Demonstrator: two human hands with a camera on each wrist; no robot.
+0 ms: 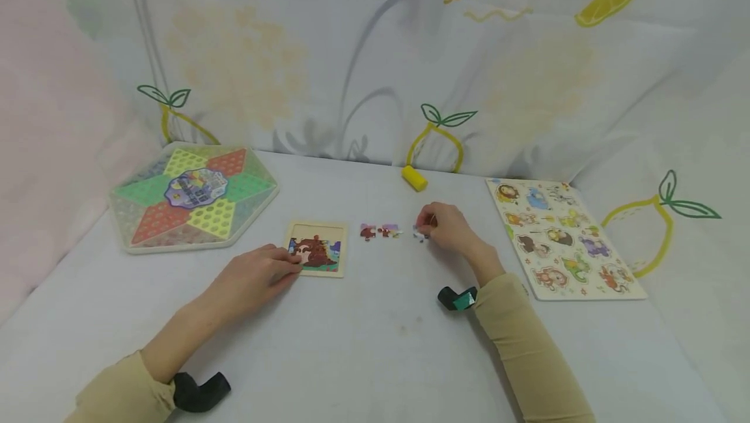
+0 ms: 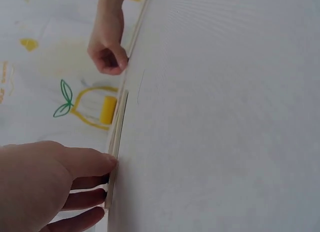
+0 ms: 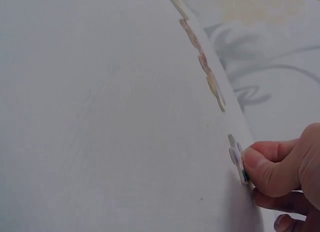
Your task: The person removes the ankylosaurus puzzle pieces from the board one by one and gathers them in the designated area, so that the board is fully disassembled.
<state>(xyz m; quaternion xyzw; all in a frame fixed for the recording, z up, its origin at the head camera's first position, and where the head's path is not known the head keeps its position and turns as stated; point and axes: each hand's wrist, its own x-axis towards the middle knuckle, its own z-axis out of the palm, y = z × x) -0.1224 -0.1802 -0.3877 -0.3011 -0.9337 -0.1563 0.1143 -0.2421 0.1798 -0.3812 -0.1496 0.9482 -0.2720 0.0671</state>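
A small wooden jigsaw puzzle [image 1: 316, 252] in a pale frame lies on the table, partly filled with a brown animal picture. My left hand [image 1: 260, 271] holds it at its lower left corner; in the left wrist view the thumb [image 2: 102, 163] meets its edge, with the other fingers beside it. To the puzzle's right lie loose puzzle pieces [image 1: 381, 231] in a short row. Farther right, my right hand [image 1: 448, 231] pinches a puzzle piece [image 3: 238, 159] between thumb and forefinger, close over the tabletop. Part of that piece is hidden behind the fingertips.
A hexagonal Chinese checkers board [image 1: 196, 198] lies at the left. At the right is a wooden animal puzzle board [image 1: 562, 241], near the right forearm. A yellow cylinder [image 1: 414, 178] lies at the back, before the printed curtain [image 1: 375, 52].
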